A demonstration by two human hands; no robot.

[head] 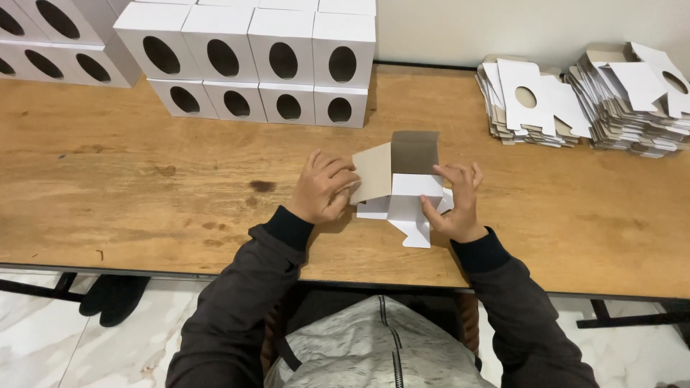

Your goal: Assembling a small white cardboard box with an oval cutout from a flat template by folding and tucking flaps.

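A half-folded white cardboard box [404, 188] with brown inner flaps stands on the wooden table [144, 179] in front of me. My left hand [321, 188] grips its left side, fingers curled against a raised brown flap. My right hand [458, 204] holds the right side, thumb pressing a white flap near the bottom. A loose white tab sticks out toward me below the box.
Several finished white boxes [255, 61] with oval holes are stacked at the back left and centre. Two piles of flat box blanks [532, 104] [636, 100] lie at the back right. A dark shoe [113, 296] rests on the marble floor under the table's left.
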